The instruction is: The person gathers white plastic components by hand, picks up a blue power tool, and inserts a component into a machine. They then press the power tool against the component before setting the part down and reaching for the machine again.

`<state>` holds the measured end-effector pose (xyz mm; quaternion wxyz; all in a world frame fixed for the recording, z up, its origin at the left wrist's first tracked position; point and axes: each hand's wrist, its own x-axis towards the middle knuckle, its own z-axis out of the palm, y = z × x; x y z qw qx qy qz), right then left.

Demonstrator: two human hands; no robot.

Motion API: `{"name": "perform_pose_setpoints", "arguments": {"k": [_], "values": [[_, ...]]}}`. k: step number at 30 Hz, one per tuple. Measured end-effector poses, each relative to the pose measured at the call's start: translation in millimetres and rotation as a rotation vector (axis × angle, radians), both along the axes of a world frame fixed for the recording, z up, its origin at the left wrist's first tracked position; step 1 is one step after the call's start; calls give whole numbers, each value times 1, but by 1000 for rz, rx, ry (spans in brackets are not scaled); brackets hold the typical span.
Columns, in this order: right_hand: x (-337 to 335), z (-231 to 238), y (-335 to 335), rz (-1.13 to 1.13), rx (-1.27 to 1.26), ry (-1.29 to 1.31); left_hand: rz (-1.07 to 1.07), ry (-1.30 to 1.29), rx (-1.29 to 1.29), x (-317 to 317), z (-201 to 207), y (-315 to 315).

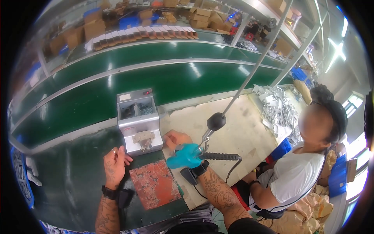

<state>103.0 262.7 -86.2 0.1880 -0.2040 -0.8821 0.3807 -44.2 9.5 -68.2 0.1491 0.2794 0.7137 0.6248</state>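
Screw pick-up stage, judged: right hand [177,141], grip closed around a teal electric screwdriver [186,156] hung from a cable, sits at 3 o'clock of the grey screw feeder [138,123]; left hand [115,162], loosely curled and empty, rests at 9 o'clock of the reddish circuit board [155,184] on the counter [74,183]; next move likely needs the bit aligned over a board hole.

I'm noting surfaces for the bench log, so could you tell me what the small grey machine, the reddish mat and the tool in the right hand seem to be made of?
Small grey machine: probably painted sheet metal, matte, with flat panels and sharp edges.
Reddish mat: looks like rubber or worn board, dull and scuffed pale; unclear which.
Tool in the right hand: teal body looks like smooth moulded plastic; its black handle is ribbed, likely rubber.
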Motion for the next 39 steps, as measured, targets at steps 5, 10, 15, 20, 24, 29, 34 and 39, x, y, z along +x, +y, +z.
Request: {"name": "perform_pose_setpoints", "arguments": {"k": [5,10,15,20,24,29,34,39], "values": [[-3,-7,0,-59,-48,80,-14,-11,15,0,-1,1],[-4,-6,-3,-95,-64,100,-1,-10,12,2,2,1],[-3,-1,-5,-91,-81,76,4,-7,5,1,0,1],[-4,-6,-2,-83,-79,62,7,-6,3,2,2,1],[-5,-10,0,-80,-9,56,13,-16,6,2,3,1],[-2,-17,6,-21,16,99,21,-13,-5,2,3,2],[3,9,-4,2,74,6,16,-2,16,2,1,1],[7,28,-10,49,144,29,-11,-25,19,1,1,1]]}}
